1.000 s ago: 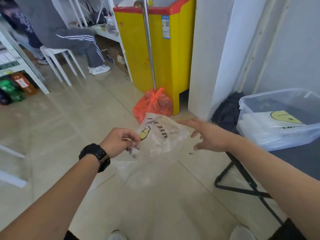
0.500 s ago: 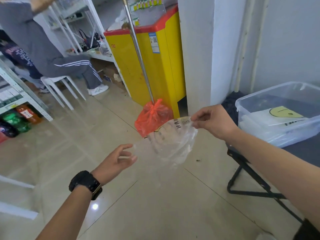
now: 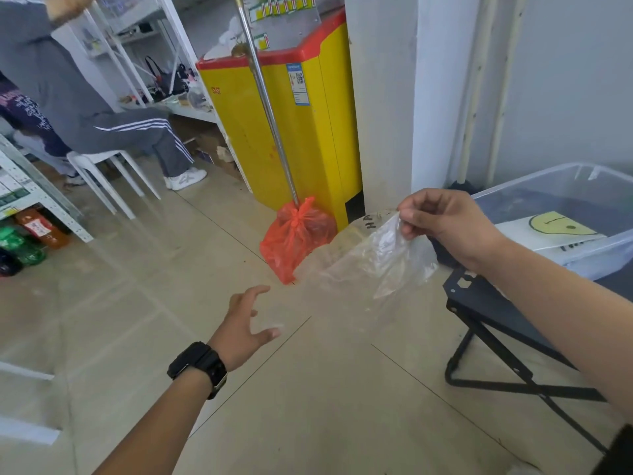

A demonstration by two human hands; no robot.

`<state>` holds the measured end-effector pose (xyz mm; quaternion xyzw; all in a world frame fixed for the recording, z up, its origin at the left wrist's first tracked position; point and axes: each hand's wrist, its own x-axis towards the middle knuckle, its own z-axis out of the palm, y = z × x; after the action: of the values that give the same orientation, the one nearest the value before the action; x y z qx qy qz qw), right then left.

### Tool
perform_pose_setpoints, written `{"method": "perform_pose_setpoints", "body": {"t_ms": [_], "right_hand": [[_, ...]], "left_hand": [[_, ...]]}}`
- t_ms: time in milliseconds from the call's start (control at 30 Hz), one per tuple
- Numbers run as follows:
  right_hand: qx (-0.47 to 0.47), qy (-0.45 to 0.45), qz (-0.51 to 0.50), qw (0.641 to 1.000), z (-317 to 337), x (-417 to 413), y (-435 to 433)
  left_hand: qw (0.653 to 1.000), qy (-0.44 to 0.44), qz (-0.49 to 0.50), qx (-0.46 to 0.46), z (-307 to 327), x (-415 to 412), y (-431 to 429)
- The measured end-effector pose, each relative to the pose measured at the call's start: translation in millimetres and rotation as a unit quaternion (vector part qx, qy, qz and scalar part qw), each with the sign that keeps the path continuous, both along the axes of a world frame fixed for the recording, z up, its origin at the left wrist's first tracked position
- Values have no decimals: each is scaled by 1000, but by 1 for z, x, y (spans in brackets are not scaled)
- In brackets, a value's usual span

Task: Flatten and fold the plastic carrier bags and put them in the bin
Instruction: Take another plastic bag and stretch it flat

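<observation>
A clear plastic carrier bag (image 3: 373, 260) with black lettering hangs crumpled in the air, pinched at its top edge by my right hand (image 3: 445, 226). My left hand (image 3: 245, 325), a black watch on its wrist, hovers lower left of the bag with fingers spread, holding nothing. At the right stands the clear plastic bin (image 3: 609, 250) on a small black folding table (image 3: 479, 303). Inside the bin lies a flat folded bag (image 3: 561, 231) with a yellow smiley print.
A red tied bag (image 3: 294, 238) sits at the foot of a metal pole against a yellow cabinet (image 3: 308, 132). A white pillar (image 3: 387, 97) stands beside it. A person sits on a white stool (image 3: 102, 166) at the left, near shelving with bottles.
The bag passed from my left hand to my right, which lifted it up and right toward the bin. My left hand let go and dropped lower, fingers open.
</observation>
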<state>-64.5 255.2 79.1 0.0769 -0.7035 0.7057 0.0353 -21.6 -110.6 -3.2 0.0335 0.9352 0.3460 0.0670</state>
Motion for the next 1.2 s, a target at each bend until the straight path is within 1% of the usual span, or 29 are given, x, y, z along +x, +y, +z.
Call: {"method": "perform_pose_setpoints", "body": {"t_ms": [100,200,233,267,333,367,400,500,567,667,800,900,1000,1067,1133,1167,1200], "right_hand": [[-41,-8,9,999,0,1,3],[-52,-21,4,998,0,2,6],[-40,-24,-10,999,0,2,7],[-9,-23,-41,999,0,1,9],[83,-18,-131,988,0,-2,16],[113,-18,-161,980,1,-3,20],[129,-22,-173,976,0,-5,22],[177,-28,-157,971,-3,-4,20],[176,-22,-144,973,-2,-3,15],[129,-19,-131,983,0,-2,11],[78,-29,-137,987,0,-4,8],[82,-25,-143,986,1,-2,5],[84,-16,-141,986,2,-2,4],[87,-8,-149,985,2,-3,3],[81,0,-157,984,0,-3,1],[81,6,-158,984,-1,-3,-2],[86,15,-157,984,-1,-2,-7]], "left_hand": [[999,34,5,35,7,-4,1],[999,3,-10,52,9,-6,1],[998,-3,-12,55,11,-7,0],[998,-4,-3,58,15,-8,-3],[996,6,24,82,29,-11,-12],[994,8,36,100,38,-12,-18],[992,2,42,119,46,-11,-25],[987,-23,50,152,61,-9,-43],[982,-29,58,177,63,-6,-52],[972,-18,78,220,68,-1,-63],[931,-1,104,351,75,1,-68],[896,1,109,431,80,3,-70],[856,4,166,490,81,0,-72],[851,14,205,483,80,-1,-72],[867,24,230,441,78,-2,-69],[881,41,251,398,75,-1,-67],[898,72,281,331,73,-2,-64]]}}
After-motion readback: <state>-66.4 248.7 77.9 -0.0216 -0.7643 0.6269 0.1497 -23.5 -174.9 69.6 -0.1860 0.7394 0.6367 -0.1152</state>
